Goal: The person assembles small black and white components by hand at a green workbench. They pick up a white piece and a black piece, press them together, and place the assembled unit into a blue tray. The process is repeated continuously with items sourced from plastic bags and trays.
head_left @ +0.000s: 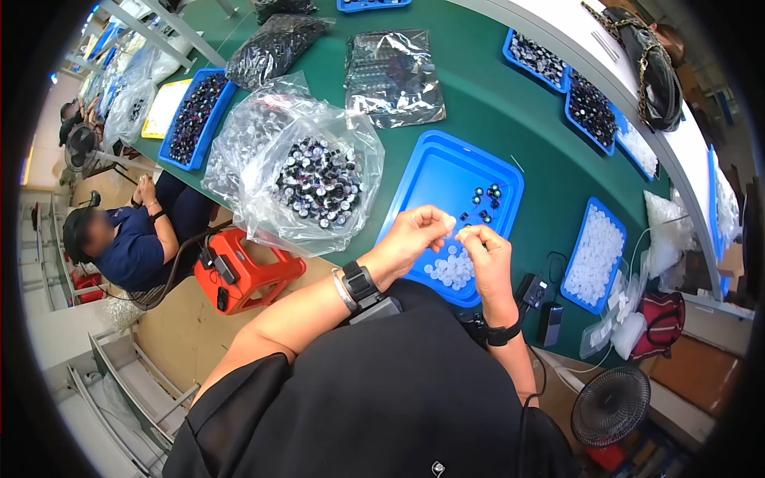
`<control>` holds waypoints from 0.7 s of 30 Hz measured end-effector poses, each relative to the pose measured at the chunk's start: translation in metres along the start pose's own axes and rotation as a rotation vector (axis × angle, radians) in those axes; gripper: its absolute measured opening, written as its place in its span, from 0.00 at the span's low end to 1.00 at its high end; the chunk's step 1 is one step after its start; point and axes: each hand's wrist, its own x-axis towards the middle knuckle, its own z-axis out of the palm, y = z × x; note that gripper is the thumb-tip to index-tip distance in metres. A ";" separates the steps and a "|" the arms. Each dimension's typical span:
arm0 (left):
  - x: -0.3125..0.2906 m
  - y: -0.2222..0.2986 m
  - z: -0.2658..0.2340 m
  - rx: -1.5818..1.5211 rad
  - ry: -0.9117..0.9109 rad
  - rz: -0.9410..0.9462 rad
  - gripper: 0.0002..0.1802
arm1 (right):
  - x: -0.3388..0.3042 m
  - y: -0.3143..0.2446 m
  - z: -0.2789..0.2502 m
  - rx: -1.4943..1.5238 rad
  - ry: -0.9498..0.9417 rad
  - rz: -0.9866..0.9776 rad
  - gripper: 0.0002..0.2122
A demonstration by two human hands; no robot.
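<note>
Both my hands are pinched, close together, over a blue tray (422,171). My left hand (414,239) has thumb and forefinger pressed together; a pale speck shows at the tips, too small to name. My right hand (488,259) pinches likewise a short way off, and what it holds, if anything, I cannot make out. Beneath them in the tray lie a cluster of clear-white round pieces (453,269) and, farther back, several small dark round parts (488,195).
Left of the tray, an open clear bag (362,159) holds many dark-and-clear parts. A blue tray of white pieces (594,255) sits right; further filled trays (591,111) line the back right. A seated person (131,239), a red stool (247,275) and a black fan (612,405) flank the table.
</note>
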 end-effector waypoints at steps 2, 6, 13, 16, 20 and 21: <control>0.003 -0.003 -0.007 -0.105 0.068 -0.005 0.10 | 0.001 0.001 -0.003 0.046 0.041 0.010 0.06; -0.001 0.007 -0.010 -0.243 -0.011 -0.159 0.10 | 0.006 -0.008 -0.006 0.279 0.006 0.122 0.06; -0.001 0.004 -0.005 -0.370 -0.053 -0.178 0.13 | 0.003 -0.003 -0.008 0.368 -0.061 0.210 0.05; -0.002 0.003 -0.004 -0.366 -0.049 -0.173 0.15 | 0.002 -0.004 -0.007 0.339 -0.060 0.230 0.06; -0.005 0.001 -0.001 -0.343 -0.014 -0.178 0.15 | 0.002 -0.005 -0.004 0.322 -0.054 0.242 0.06; -0.005 0.000 -0.002 -0.338 -0.006 -0.183 0.15 | 0.002 -0.004 -0.005 0.326 -0.055 0.248 0.06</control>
